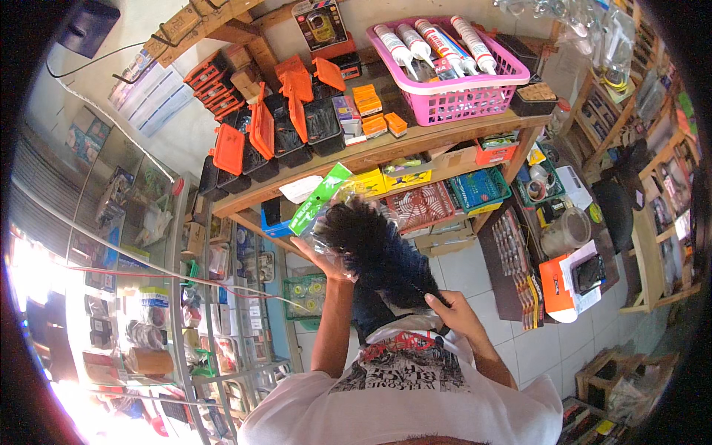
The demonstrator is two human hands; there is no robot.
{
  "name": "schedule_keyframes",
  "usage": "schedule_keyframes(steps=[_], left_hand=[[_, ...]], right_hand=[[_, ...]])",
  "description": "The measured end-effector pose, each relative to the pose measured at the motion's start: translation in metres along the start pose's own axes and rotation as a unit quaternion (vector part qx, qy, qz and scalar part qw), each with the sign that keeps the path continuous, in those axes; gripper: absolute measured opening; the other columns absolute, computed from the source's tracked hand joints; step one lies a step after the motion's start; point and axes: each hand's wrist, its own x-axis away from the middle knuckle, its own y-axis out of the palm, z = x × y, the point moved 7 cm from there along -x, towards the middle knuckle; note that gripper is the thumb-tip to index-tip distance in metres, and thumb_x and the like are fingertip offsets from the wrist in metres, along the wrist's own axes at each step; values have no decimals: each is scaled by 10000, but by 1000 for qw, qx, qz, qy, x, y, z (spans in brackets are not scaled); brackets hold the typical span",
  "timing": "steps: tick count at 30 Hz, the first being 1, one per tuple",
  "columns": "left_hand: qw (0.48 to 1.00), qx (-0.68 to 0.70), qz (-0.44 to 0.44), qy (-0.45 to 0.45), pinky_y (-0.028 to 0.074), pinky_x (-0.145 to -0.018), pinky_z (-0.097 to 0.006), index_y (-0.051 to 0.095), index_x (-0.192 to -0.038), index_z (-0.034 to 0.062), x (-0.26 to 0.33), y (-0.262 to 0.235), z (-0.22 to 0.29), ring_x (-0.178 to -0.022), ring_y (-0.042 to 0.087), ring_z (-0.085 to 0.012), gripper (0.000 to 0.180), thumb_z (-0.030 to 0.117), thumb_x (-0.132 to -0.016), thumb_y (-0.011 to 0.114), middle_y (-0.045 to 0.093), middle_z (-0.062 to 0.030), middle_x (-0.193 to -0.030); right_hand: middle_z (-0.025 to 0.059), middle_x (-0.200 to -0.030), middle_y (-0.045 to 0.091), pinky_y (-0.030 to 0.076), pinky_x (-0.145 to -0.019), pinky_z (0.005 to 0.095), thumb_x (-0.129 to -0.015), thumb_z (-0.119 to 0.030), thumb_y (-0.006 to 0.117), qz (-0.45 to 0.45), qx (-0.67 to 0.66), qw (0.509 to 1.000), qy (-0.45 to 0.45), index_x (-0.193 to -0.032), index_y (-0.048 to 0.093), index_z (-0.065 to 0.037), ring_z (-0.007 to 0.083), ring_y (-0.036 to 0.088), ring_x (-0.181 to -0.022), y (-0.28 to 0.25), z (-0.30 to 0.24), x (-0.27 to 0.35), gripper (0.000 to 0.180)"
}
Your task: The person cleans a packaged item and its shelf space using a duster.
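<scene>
My left hand (326, 258) is closed around the lower side of a clear plastic pack with a bright green header card (320, 199). Across the pack lies a black, fluffy duster (374, 241), which hides much of it and some of my left fingers. My right hand (454, 315) grips the duster's near right end, thumb on top; its other fingers are mostly hidden. The duster slants from the pack down toward my right hand, in front of my white printed shirt.
Ahead stands a wooden shelf (356, 156) bearing black bins with orange lids (261, 130), small orange boxes (366, 100) and a pink basket (463, 93) of sealant tubes. Glass display shelves (148, 297) rise at left. At right, a dark table (504, 293) holds packets and an orange box.
</scene>
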Motion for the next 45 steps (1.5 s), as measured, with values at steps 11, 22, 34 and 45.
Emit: schedule_keyframes(steps=[11, 22, 34, 45], left_hand=[[1000, -13, -10, -4, 245, -1148, -657, 382, -1516, 185, 0, 1, -3, -1395, 359, -454, 1014, 900, -800, 330, 393, -169, -1532], [1000, -12, -2, 13, 243, -1150, -658, 370, -1523, 195, 9, -4, 2, -1400, 357, -451, 976, 877, -825, 332, 391, -156, -1538], [993, -77, -62, 71, 331, -1126, -585, 376, -1508, 153, 18, -9, 8, -1324, 467, -368, 854, 771, -928, 273, 463, -130, -1479], [983, -64, 118, 124, 352, -1139, -425, 419, -1471, 119, 23, -28, 29, -1300, 474, -289, 704, 640, -1005, 339, 527, -113, -1391]], right_hand=[[31, -952, 660, 484, -644, 231, -1005, -200, 601, -36, -54, 998, -10, -1377, 555, -12, 54, 552, -704, 17, -5, 1, 419], [-6, -901, 658, 467, -662, 217, -985, -111, 606, -5, -92, 993, -80, -1366, 572, -7, 58, 543, -708, 29, -30, 0, 396], [4, -849, 657, 483, -652, 226, -982, -154, 632, 4, -44, 995, -86, -1331, 595, 12, 65, 593, -713, 39, -44, -11, 388], [3, -809, 660, 467, -623, 219, -987, -192, 636, 27, -115, 989, -84, -1326, 595, 16, 52, 600, -710, 35, -50, -12, 400]])
